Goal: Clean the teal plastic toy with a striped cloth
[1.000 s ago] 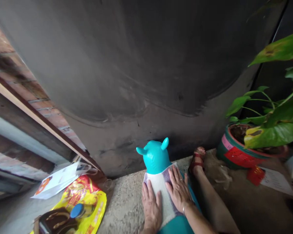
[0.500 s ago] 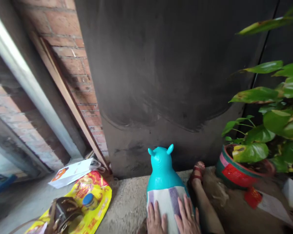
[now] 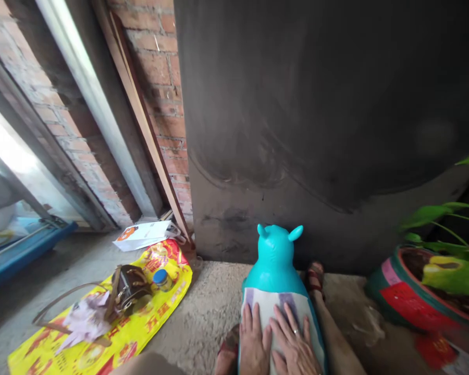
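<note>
A glossy teal animal figure [image 3: 274, 276] with two ears [image 3: 296, 233] is resting on the floor [image 3: 211, 297], head end nearest a dark panel [image 3: 297, 114], while a white, purple-striped cloth [image 3: 266, 299] is covering its back

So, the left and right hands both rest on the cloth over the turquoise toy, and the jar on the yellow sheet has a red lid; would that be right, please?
Not quite: the lid is blue, as the head view shows. The left hand and right hand do rest on the cloth over the turquoise toy, and the jar is on the yellow sheet.
</note>
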`<state>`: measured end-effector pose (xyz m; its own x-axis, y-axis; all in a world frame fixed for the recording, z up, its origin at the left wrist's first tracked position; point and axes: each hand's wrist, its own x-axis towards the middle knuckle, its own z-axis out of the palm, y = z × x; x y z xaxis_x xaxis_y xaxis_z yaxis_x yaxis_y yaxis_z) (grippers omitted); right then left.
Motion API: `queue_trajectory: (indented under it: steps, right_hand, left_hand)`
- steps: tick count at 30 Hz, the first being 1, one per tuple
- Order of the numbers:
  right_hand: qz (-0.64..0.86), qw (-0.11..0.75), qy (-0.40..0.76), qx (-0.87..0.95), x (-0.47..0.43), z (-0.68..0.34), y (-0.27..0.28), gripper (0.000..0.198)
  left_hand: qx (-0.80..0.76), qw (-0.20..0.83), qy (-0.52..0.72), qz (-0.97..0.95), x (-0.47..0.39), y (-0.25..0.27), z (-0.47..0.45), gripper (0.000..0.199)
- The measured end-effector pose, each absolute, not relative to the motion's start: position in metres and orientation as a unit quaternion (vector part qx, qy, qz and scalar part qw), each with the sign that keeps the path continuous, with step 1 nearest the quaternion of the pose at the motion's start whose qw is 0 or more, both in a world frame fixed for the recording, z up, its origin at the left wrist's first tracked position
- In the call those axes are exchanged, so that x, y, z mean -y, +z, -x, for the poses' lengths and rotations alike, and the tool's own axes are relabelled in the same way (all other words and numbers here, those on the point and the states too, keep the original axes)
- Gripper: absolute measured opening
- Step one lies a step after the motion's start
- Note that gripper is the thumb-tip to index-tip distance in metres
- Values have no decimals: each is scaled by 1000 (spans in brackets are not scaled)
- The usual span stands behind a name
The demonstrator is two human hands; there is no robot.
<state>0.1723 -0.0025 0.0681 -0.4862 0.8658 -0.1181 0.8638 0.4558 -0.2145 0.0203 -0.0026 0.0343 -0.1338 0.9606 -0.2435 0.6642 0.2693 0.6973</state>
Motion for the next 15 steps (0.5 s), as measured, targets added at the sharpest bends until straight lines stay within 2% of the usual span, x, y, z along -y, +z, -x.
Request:
queue_trajectory:
  steps: [9,15]
  right_hand:
    - [526,72,80,844,-70,-139,76,65]
    - [521,92,37,848,-54,-143,59,67]
  left_hand:
    - [-682,386,276,-556,-87,19,0,70]
    - [-697,367,274,-552,-72,21,-4,69]
